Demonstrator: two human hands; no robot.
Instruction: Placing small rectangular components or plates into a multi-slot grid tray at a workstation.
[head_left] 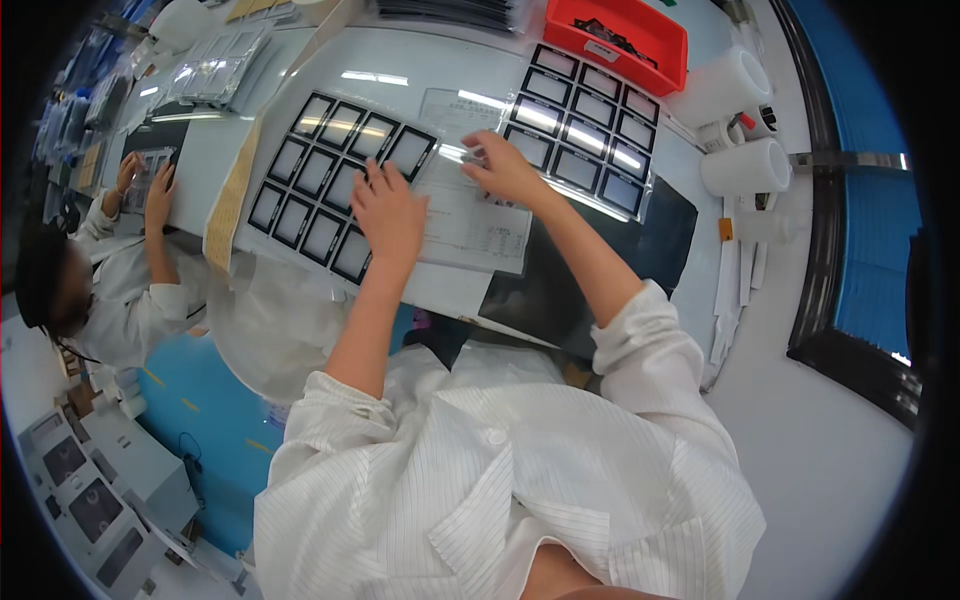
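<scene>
A sheet of black-framed square panels (316, 172), set in rows, lies on the table left of centre. My left hand (392, 218) is over its right side with fingers spread, covering some of the panels. To the right, my right hand (508, 172) hovers at or just above a printed paper under a clear cover (480, 240). Its fingers are bent and apart, and nothing shows between them. A second sheet of similar framed panels (583, 133) lies beyond that hand, with glare across it.
A red bin (617, 45) holding small black pieces stands at the back right. White rolls (745, 166) line the right side. A dark mat (600, 270) covers the near right table. At left, a co-worker's hands (158, 195) handle a framed piece. A white bag-like cover (275, 320) hangs at the near edge.
</scene>
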